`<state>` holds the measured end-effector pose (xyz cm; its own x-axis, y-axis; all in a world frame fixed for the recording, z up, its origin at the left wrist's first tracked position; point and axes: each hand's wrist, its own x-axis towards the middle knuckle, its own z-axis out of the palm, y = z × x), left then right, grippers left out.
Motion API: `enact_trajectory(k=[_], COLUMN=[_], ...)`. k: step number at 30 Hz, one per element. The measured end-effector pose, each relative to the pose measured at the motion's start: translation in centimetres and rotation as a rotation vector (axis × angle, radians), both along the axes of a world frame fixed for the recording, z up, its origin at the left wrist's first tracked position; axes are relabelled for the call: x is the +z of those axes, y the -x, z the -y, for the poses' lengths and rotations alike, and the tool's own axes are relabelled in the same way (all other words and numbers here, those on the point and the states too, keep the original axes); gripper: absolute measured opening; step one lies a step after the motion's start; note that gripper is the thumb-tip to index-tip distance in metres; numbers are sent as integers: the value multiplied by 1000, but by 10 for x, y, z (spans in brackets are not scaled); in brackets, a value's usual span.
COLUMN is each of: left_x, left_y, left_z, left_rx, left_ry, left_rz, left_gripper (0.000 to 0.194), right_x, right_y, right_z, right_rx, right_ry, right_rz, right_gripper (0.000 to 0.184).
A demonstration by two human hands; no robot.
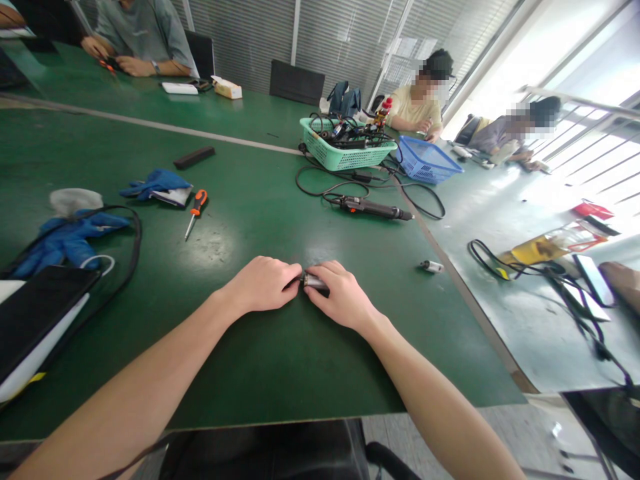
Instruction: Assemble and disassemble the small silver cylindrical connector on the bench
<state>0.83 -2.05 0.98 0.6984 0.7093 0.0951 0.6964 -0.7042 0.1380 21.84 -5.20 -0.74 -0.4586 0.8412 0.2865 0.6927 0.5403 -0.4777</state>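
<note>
Low over the green table point(280, 360), my two hands meet at a small silver cylinder with a dark end. My right hand point(343, 293) is closed around the silver cylinder point(314, 281), thumb on the near side and fingers over the top. Thumb and forefinger of my left hand point(267, 283) pinch at its dark left end; the other fingers are curled and what they cover is hidden. A similar small silver-and-black cylinder point(431, 267) lies to the right. Beyond my hands rests a black electric screwdriver point(375, 207) with a cable. An orange-handled screwdriver point(197, 210) lies on the left.
A green basket point(345, 159) full of cables and tools stands ahead, beside a blue basket point(430, 162). Blue gloves point(70, 240), a dark bar point(195, 157) and a black tablet-like device point(40, 320) are leftward. A bottle point(550, 243) lies right. Other people sit around.
</note>
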Motion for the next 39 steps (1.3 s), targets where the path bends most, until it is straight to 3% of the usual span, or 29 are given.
enact_trajectory(k=[33,39], left_x=[2,2], left_y=[-1,-1], left_z=[0,-1], left_rx=[-14,-5], left_ry=[-19,-13], left_rz=[-45,-43], left_gripper=[21,24], right_x=[-1,2], right_y=[0,0], right_z=[0,2], right_rx=[2,25], right_ry=[5,-18], right_rz=[20,36], right_gripper=[29,37])
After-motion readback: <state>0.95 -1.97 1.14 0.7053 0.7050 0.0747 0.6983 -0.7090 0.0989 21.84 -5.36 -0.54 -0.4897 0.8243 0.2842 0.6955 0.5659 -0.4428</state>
